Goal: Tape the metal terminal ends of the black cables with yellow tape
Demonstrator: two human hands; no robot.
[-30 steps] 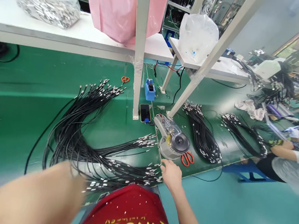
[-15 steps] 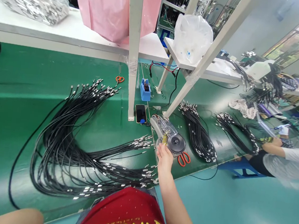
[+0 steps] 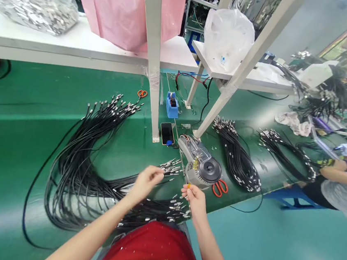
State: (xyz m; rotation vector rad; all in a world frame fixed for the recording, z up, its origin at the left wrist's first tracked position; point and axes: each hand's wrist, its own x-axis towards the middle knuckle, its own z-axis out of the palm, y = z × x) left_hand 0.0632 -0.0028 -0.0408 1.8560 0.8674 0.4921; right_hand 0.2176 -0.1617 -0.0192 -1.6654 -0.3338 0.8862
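Left hand [image 3: 147, 179] pinches cable end [image 3: 165, 173], metal tip pointing right toward tape dispenser [image 3: 202, 166], cable's length running left into cable bundle [image 3: 72, 177] on green table [image 3: 22, 122]. Right hand [image 3: 196, 198] grips yellow tape piece [image 3: 188, 186], just right of tip. Half-second earlier: right hand at dispenser, left hand low, off cables.

Matt, rubbery black jackets on the cables [image 3: 99, 126], bright bare-metal plugs glinting at their tips; green bench mat [image 3: 40, 103] smooth and dull; tape dispenser [image 3: 201, 164] clear glossy plastic over a dark shiny disc; yellow strip [image 3: 188, 186] thin, tape-like; scissors [image 3: 220, 187] with orange plastic handles; pink bag [image 3: 127, 9] sheeny film.
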